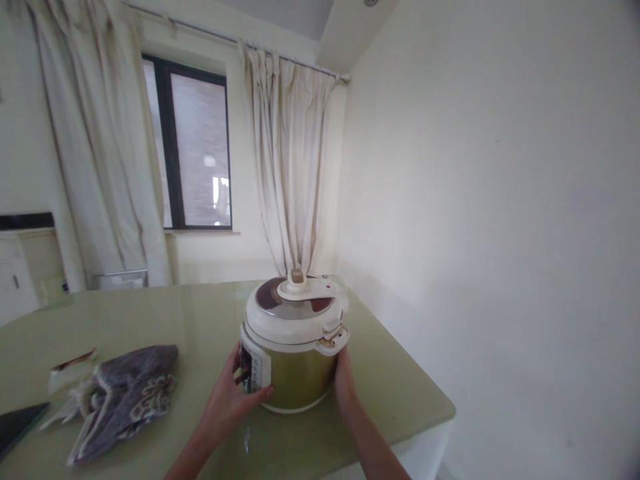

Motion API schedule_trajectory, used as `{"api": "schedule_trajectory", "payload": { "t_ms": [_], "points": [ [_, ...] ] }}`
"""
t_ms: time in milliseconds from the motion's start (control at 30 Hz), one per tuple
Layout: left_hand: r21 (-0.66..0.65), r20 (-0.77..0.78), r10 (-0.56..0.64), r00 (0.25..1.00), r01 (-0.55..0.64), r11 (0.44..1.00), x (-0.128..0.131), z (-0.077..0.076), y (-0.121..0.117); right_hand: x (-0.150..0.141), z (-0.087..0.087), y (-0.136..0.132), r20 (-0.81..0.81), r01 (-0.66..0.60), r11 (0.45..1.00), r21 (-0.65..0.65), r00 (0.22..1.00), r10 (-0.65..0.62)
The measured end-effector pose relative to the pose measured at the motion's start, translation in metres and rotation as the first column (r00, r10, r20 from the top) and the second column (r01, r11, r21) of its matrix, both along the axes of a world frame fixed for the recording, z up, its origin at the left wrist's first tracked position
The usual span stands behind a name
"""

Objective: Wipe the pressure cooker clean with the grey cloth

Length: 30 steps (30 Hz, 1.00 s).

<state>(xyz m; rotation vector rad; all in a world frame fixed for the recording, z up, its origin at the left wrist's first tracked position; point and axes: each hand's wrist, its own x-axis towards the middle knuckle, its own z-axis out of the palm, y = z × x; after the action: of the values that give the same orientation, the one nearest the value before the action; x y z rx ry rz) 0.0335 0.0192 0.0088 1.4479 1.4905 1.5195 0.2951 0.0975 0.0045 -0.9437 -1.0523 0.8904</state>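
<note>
An electric pressure cooker [303, 377] with a white and dark-red lid and a greenish body stands upright near the right side of the table. My left hand [240, 390] grips its left side, the thumb stretched across the bottom of the control panel and the fingers around the edge. Against the right side, below the lid's side handle [336, 340], my right hand [344, 373] presses. Its fingers are mostly hidden behind the body. The lid sits on the cooker, with a pale knob [297, 277] on top.
A greenish glass-topped table [200, 320] reaches to the white wall [475, 233] on the right. On its left lie a crumpled purple-grey patterned cloth [137, 383], a small pale packet [70, 370] and a dark flat object [17, 427]. Curtains [290, 147] hang behind.
</note>
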Motion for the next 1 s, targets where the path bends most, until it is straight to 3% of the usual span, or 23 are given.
{"api": "schedule_trajectory", "payload": {
  "t_ms": [133, 300, 400, 600, 767, 900, 1000],
  "points": [
    [0.002, -0.008, 0.031, 0.999, -0.031, 1.0, -0.027, -0.006, -0.027, -0.02, -0.009, -0.037, -0.105, -0.066, 0.998, -0.017, 0.992, 0.064],
    [0.045, -0.041, 0.063, 0.997, -0.061, 0.997, -0.049, -0.006, -0.055, -0.03, -0.025, -0.066, -0.078, -0.08, 0.997, -0.005, 0.994, 0.08],
    [0.049, -0.085, 0.06, 0.995, -0.056, 0.997, -0.049, 0.001, -0.065, -0.027, -0.02, -0.071, -0.04, -0.068, 0.998, 0.006, 0.997, 0.068],
    [0.031, -0.143, 0.005, 0.99, -0.001, 1.0, -0.047, 0.027, -0.069, -0.02, 0.007, -0.062, 0.009, -0.067, 0.997, 0.023, 0.998, 0.067],
    [0.045, -0.293, 0.014, 0.956, -0.001, 0.999, -0.063, 0.04, -0.068, -0.016, -0.005, -0.073, -0.011, -0.077, 0.997, -0.002, 0.997, 0.077],
    [0.084, -0.51, 0.089, 0.855, -0.054, 0.995, -0.077, 0.035, -0.064, -0.007, -0.016, -0.077, -0.04, -0.098, 0.995, -0.001, 0.994, 0.098],
    [0.16, -0.703, 0.223, 0.676, -0.155, 0.975, -0.095, 0.028, -0.063, -0.006, -0.016, -0.077, -0.081, -0.118, 0.993, 0.002, 0.99, 0.117]
  ]
}}
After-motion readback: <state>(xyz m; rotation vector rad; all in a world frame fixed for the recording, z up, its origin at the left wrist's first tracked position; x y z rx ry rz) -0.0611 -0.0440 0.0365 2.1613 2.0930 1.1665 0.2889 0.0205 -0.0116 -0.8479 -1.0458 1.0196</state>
